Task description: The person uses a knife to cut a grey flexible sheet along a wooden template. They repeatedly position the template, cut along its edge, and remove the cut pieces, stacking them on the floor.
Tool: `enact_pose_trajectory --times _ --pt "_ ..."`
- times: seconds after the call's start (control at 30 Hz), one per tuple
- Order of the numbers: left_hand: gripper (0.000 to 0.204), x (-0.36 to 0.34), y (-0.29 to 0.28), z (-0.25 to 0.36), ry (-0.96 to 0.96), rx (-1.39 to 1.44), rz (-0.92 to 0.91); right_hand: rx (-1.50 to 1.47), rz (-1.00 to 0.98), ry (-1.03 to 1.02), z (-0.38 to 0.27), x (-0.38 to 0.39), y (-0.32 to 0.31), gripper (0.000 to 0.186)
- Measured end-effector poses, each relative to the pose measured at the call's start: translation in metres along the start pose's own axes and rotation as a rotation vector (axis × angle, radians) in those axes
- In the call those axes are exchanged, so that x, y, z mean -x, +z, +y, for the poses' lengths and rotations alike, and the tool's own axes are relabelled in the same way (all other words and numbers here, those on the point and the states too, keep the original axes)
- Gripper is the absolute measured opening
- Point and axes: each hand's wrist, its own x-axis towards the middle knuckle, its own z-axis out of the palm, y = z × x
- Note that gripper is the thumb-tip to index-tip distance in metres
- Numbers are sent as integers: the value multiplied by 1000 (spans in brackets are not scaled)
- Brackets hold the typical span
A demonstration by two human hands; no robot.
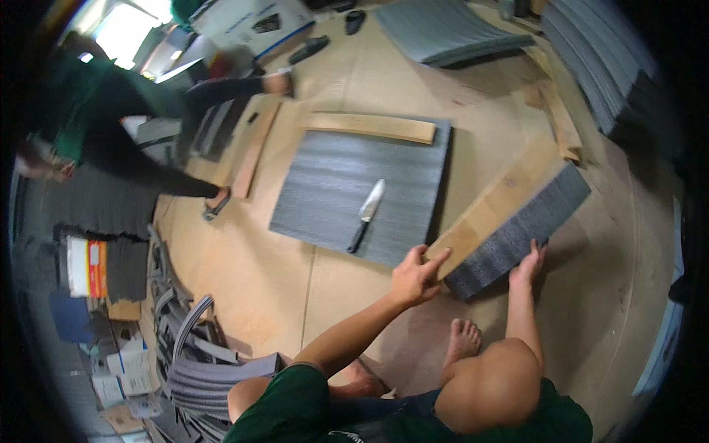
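Note:
A long light wooden board (496,200) is gripped near its lower end by my left hand (419,277), with my fingers wrapped over it. My right hand (526,266) holds the lower edge of a narrow dark grey foam piece (523,227), which lies alongside the board. A grey square foam sheet (332,173) lies on the floor in front of me, with a knife with a black handle (368,210) on it. Another wooden plank (369,126) rests along that sheet's far edge.
A co-worker (118,133) is stepping at the left. Stacked foam sheets (591,63) stand at the upper right, with a curved sheet pile (447,29) and planks (555,111) nearby. Cut foam strips (214,384) lie heaped at lower left, beside planks (252,155) farther up.

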Motion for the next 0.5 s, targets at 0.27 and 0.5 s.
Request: enact_pose_trajectory --times 0.27,0.5 --pt "91 15 40 -1 -270 46 -73 168 176 -370 -39 -31 -18 82" --pt "95 13 58 12 -327 63 -120 34 -46 -294 -75 -9 11 67"
